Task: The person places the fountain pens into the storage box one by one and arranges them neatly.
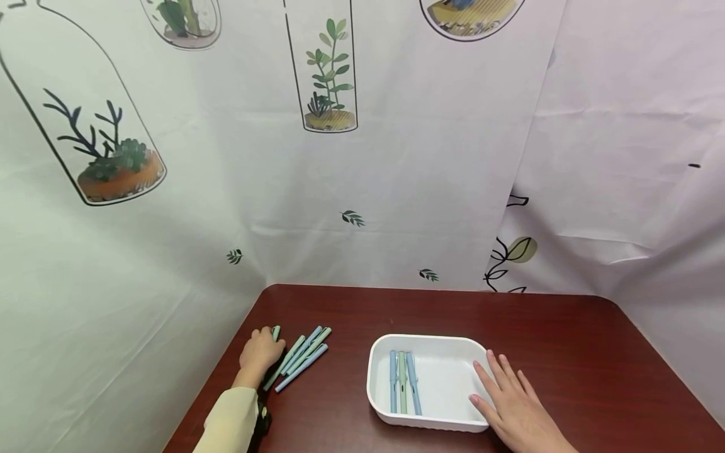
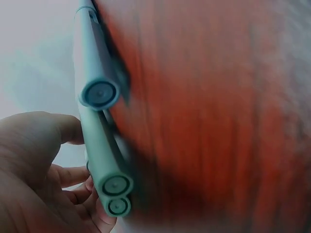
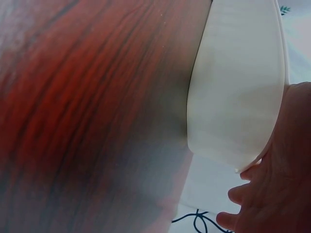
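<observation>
At the left of the table, my left hand (image 1: 262, 352) bends its fingers round a green pen (image 1: 275, 332), mostly hidden by the hand in the head view. Right beside it lies a loose pile of several light blue and green pens (image 1: 302, 368). The left wrist view has thumb and fingers close against green pens (image 2: 108, 150), with a blue pen (image 2: 97, 63) above them. My right hand (image 1: 518, 402) spreads its straight fingers over the right rim of a white tray (image 1: 453, 425). Inside, along the left side, lie two blue pens (image 1: 393, 384) and a green pen (image 1: 403, 384).
The dark red wooden table (image 1: 345, 314) has rounded far corners. A white cloth (image 1: 396, 189) printed with plants in jars hangs behind it and along both sides. A dark band (image 1: 263, 418) sits at the left wrist, by the pale yellow sleeve (image 1: 229, 421).
</observation>
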Motion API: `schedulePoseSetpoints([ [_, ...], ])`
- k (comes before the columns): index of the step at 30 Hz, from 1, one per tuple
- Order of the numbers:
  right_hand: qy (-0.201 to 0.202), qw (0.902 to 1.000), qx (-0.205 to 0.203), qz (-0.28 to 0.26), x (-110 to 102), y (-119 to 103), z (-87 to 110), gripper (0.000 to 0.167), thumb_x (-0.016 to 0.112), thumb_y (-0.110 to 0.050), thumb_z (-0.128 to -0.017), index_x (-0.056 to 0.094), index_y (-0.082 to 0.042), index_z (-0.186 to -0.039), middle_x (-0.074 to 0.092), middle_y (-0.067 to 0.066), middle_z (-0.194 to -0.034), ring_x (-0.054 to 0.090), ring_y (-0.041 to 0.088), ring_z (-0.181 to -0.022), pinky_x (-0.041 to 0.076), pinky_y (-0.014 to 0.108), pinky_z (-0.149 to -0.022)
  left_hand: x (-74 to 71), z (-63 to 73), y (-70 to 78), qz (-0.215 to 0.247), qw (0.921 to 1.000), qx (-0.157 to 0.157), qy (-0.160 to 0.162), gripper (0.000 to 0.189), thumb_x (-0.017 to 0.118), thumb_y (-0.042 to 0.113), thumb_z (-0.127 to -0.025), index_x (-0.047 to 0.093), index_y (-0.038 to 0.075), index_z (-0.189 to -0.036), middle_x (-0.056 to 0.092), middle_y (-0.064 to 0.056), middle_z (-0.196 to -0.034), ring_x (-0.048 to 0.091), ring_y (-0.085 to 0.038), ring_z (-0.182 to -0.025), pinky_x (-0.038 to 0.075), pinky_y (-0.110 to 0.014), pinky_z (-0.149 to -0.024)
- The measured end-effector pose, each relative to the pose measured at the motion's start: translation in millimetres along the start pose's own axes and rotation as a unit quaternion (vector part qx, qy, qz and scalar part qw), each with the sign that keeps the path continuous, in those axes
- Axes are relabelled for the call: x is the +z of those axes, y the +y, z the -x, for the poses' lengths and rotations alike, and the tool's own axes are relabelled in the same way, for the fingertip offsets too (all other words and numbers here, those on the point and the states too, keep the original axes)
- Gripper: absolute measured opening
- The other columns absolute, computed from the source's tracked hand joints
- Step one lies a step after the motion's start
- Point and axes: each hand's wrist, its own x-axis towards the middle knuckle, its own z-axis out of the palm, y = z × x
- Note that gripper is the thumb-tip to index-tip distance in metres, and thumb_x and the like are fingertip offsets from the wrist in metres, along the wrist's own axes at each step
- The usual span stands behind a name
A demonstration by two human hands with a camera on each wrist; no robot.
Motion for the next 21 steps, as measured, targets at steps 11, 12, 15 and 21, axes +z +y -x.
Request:
schedulePoseSetpoints([
  [11,-0.004,1.0,0.004,0.004,-0.6,-1.6,-1.0,0.067,0.059,-0.055,-0.097,0.052,-0.014,-0.149,0.033,0.019,-0.162,0.03,0.046,-0.147,0.028,0.066,-0.11,-1.7,-2.5,-0.4,0.001,1.0,0.007,-0.001,0.048,0.054,0.015,-0.098,0.049,-0.014,-0.136,0.052,-0.034,-0.128,0.06,-0.047,-0.098,0.052,-0.057,-0.079],
  [12,-0.004,1.0,0.003,0.005,-0.6,-1.7,-1.1,0.067,0.058,-0.055,-0.097,0.052,-0.014,-0.149,0.033,0.019,-0.162,0.03,0.046,-0.147,0.028,0.066,-0.11,-2.3,-2.7,-0.3,-0.002,1.0,0.007,0.0,0.046,0.054,0.015,-0.099,0.05,-0.014,-0.135,0.053,-0.034,-0.127,0.06,-0.048,-0.099,0.052,-0.057,-0.08],
  [15,-0.004,1.0,0.003,0.005,-0.7,-1.7,-1.3,0.066,0.058,-0.055,-0.098,0.052,-0.013,-0.149,0.033,0.019,-0.162,0.03,0.046,-0.147,0.028,0.066,-0.11,-5.0,-2.8,0.5,-0.006,0.9999,0.01,0.006,0.041,0.054,0.013,-0.098,0.053,-0.013,-0.13,0.056,-0.032,-0.122,0.06,-0.048,-0.098,0.052,-0.058,-0.08],
  [21,0.003,1.0,0.001,0.004,-1.8,-2.1,-0.6,0.066,0.059,-0.054,-0.098,0.052,-0.014,-0.149,0.033,0.019,-0.162,0.031,0.046,-0.146,0.029,0.066,-0.11,-12.2,-1.7,2.9,-0.005,0.9995,0.017,0.026,0.035,0.056,0.012,-0.097,0.058,-0.011,-0.123,0.06,-0.028,-0.111,0.062,-0.043,-0.09,0.053,-0.056,-0.077],
])
